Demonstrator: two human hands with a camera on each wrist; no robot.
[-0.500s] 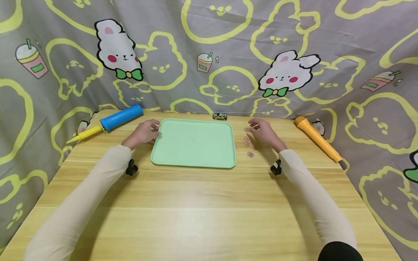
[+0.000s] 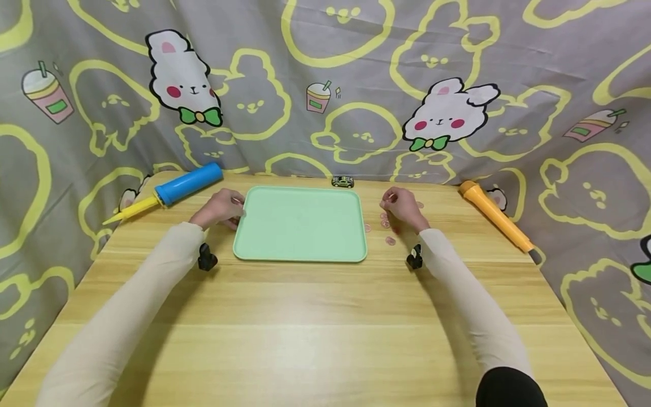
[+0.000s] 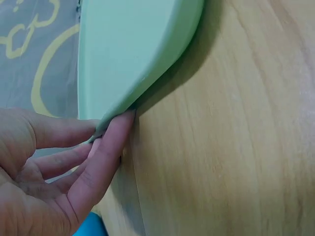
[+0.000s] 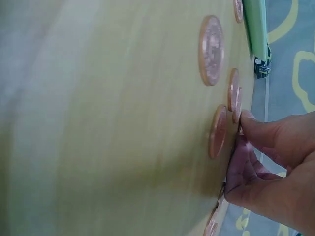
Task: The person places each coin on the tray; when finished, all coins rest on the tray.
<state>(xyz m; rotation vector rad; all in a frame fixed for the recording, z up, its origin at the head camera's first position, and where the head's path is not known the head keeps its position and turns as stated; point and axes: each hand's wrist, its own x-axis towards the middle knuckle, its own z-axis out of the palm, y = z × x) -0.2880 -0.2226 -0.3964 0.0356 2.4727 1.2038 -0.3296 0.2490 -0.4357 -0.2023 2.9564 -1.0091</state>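
At the left edge of a pale green tray, my left hand grips the rim. In the left wrist view the thumb lies on top of the rim and fingers go beneath it. My right hand is down at the table right of the tray, thumb and fingertips close together. A thin dark edge, apparently a coin, shows between them in the right wrist view, mostly hidden. Several copper-coloured coins lie around that hand, one close by the tray's right edge.
A blue and yellow hand pump lies at the back left. Behind the tray stands a small toy car. An orange toy microphone lies along the right side. A patterned curtain closes off the wooden table behind and at both sides.
My right hand has shifted slightly left, its fingertips drawing together over the coins. A coin now shows to its right. The left hand and the tray's left edge have moved slightly left.
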